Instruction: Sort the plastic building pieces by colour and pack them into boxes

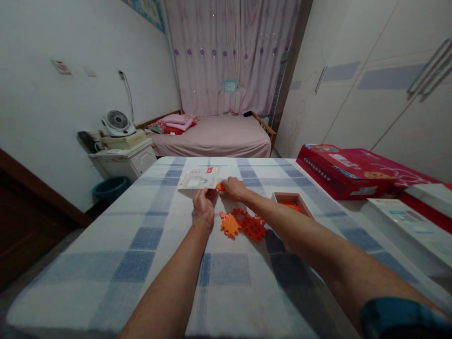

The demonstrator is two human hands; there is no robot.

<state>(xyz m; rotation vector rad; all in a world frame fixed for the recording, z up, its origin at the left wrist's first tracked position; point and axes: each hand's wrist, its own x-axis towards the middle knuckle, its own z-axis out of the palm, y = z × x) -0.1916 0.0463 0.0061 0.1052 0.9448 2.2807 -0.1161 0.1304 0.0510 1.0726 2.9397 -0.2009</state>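
A white printed card (187, 181) with a red label and a bulb-like picture is at the middle of the table, its near edge seemingly raised. My left hand (204, 207) is closed at that near edge, thumb and fingers gripping it. Just to the right, my right hand (234, 189) pinches a small orange plastic piece (220, 187) against the card's right corner. Closer to me lie several orange gear-shaped plastic pieces (230, 226), some overlapping. More orange pieces (290, 205) sit in a small open box (282, 195), partly hidden behind my right forearm.
A blue-and-white checked cloth (141, 249) covers the table. Along the right edge stand red boxes (339, 174) and a white box (409, 226). Beyond the table are a bed (226, 134), a cabinet with a fan (118, 121), and a teal bin (111, 188) on the floor.
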